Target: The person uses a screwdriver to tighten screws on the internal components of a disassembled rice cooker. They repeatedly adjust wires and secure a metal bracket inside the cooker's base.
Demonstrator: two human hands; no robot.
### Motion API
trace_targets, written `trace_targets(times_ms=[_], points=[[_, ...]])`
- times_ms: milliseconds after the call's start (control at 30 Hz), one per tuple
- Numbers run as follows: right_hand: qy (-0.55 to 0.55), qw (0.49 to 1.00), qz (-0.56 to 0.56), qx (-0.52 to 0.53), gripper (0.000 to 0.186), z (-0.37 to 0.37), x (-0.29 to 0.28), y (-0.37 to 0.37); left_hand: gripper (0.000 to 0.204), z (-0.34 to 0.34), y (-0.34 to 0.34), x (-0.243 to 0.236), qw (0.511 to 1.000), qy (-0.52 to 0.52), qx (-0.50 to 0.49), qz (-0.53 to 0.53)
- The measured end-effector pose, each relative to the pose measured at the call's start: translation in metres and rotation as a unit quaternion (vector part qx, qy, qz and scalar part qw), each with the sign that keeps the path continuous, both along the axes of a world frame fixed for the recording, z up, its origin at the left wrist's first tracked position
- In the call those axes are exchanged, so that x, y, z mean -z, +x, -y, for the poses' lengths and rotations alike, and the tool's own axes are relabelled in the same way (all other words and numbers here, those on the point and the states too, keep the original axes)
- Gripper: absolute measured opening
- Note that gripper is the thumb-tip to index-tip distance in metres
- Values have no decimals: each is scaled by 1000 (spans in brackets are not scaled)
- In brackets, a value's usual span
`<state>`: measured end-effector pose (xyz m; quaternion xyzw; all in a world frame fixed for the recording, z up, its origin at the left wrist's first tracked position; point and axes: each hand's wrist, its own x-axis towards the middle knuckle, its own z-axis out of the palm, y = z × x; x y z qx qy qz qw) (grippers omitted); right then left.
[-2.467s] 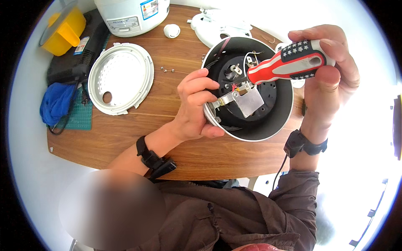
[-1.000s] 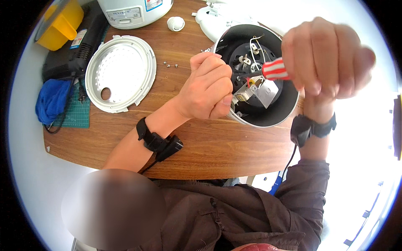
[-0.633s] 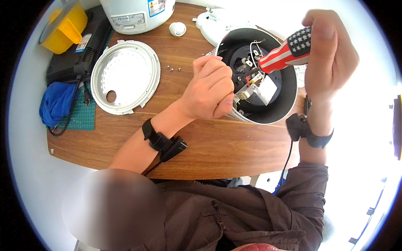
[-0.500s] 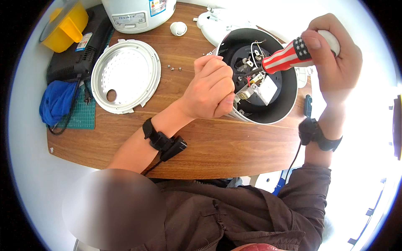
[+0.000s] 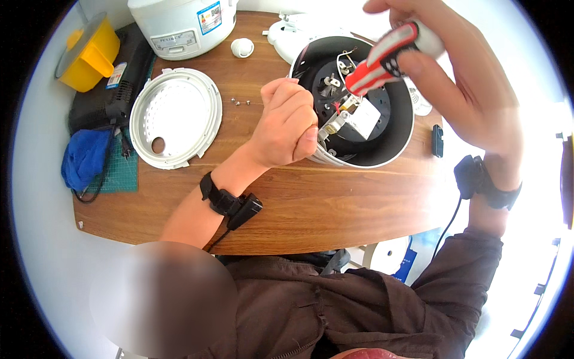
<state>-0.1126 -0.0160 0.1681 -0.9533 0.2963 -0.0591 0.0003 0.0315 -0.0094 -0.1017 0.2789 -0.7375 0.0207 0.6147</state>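
My left hand (image 5: 284, 122) is closed over the left rim of an upturned rice cooker casing (image 5: 403, 113). Its fingertips are hidden. Inside the dark casing sit metal terminals, thin wires and a white rectangular part (image 5: 366, 118). Above it, my right hand (image 5: 472, 90) has the screwdriver (image 5: 366, 76) by its red, white and black handle. The thumb lies along the handle's near side, while the fingers reach over the far side, loosely and partly blurred. The shaft points down and left into the casing; its tip is hard to make out.
On the left lies a round white perforated lid plate (image 5: 176, 116), beside several small screws (image 5: 240, 102). Behind are a white rice cooker (image 5: 182, 27), a white ball-like piece (image 5: 242, 48) and a white cover (image 5: 284, 39). A yellow container (image 5: 89, 54) and blue cloth (image 5: 86, 158) stand far left.
My right hand has loosened from a full wrap round the screwdriver handle, with its wrist swung to the right. The handle tilts more steeply. My left hand keeps its hold on the rim.
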Motion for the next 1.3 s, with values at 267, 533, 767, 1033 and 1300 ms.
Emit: trace_targets(times_ms=[267,533,767,1033,1300], points=[[69,989,-40,126,23,19,-10,-14,29,1,-7,-3,1000,-13,-13,-12],[17,996,-78,49,20,16,-8,-3,22,-2,6,-3,1000,-3,-24,5],[38,998,-50,-14,18,38,-4,-19,22,0,-2,-3,1000,-5,-8,-6],[102,991,-69,-49,16,44,-11,-27,22,0,-5,-3,1000,-8,8,-1],[56,973,-191,-114,23,20,-25,-4,20,0,-2,-1,1000,0,12,1]])
